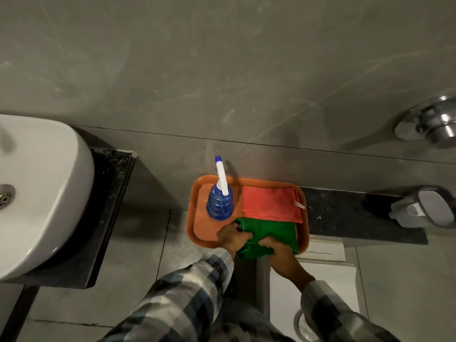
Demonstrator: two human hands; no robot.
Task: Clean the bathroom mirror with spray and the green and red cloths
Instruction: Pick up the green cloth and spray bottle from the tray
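An orange tray [197,218] rests on a dark ledge against the grey wall. A blue spray bottle [219,203] with a white nozzle stands upright in the tray's left half. A folded red cloth [270,204] lies flat in its far right part. In front of it lies the green cloth [274,232], bunched at its near edge. My left hand [232,236] grips the green cloth's left corner. My right hand [278,248] clutches its near edge, which hangs over the tray's front rim. No mirror is in view.
A white washbasin [39,193] on a black counter [111,193] fills the left. A chrome wall fitting [434,127] sits at the upper right, a grey and white holder [427,208] on the black ledge [345,213] at right. Below are a white fixture [296,280] and grey floor tiles.
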